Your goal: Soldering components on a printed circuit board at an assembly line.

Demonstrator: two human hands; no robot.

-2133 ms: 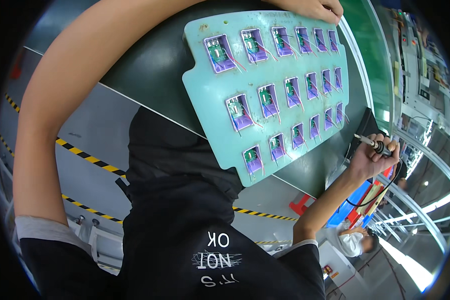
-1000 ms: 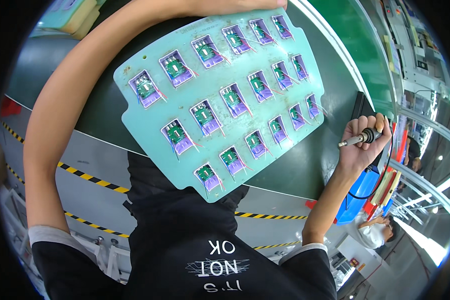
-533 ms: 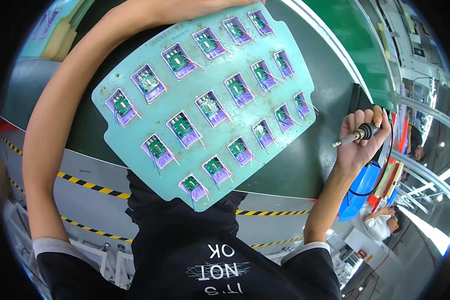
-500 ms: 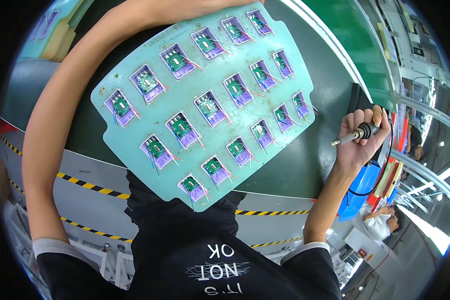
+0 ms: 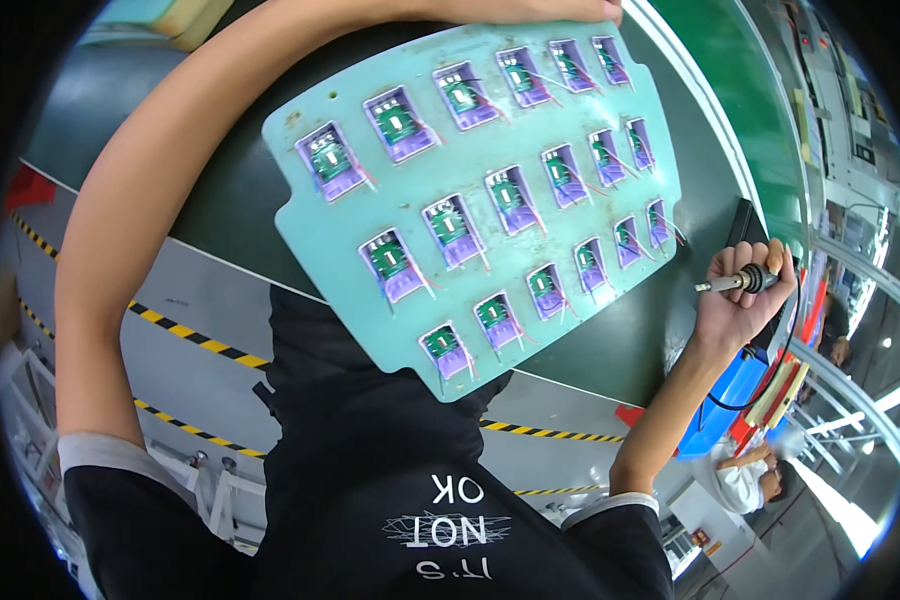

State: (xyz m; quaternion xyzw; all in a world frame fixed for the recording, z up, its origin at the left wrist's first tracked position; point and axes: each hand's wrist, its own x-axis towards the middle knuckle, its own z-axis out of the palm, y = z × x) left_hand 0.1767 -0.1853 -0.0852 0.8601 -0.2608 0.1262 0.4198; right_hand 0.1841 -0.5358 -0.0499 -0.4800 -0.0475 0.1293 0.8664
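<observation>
A large pale green tray slants across the middle, over the dark worktable. Rows of purple housings sit in its cutouts, each with a small green circuit board and thin red and blue wires. My left hand reaches around to the tray's far edge and grips it; most of its fingers lie beyond the picture's top. On the right, my right hand is closed around a soldering iron. The iron's metal tip points left toward the tray, apart from it. A black cable trails from its handle.
The dark green worktable has a pale edge. Right of my right forearm are a blue bin and a black holder-like block. Yellow-black floor tape runs behind me. A person in white is far right.
The tray has shifted to the right in the picture, with my left hand along its far edge. My right hand and the soldering iron appear slightly farther right and lower.
</observation>
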